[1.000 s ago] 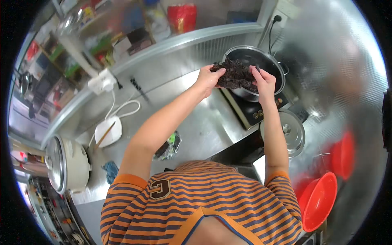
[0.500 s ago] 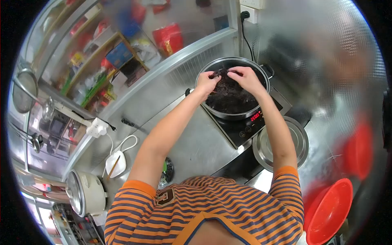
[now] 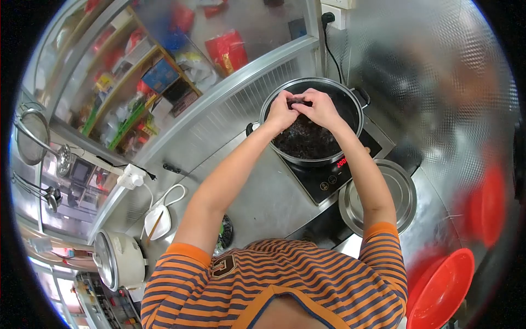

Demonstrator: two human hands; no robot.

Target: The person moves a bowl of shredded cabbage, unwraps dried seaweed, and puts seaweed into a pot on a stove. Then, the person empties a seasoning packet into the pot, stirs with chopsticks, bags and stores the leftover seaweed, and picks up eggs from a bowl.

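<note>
Both hands, left hand (image 3: pixel 282 111) and right hand (image 3: pixel 320 108), pinch a dark clump (image 3: pixel 298 101), seemingly tearing it over the pot (image 3: pixel 350 104) at twelve o'clock; dropping pieces in comes next.

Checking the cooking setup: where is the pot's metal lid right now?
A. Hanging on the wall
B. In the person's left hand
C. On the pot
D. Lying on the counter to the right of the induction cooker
D. The lid lies flat on the steel counter beside the induction cooker, while both hands, left hand and right hand, hold dark food over the open pot.
</note>
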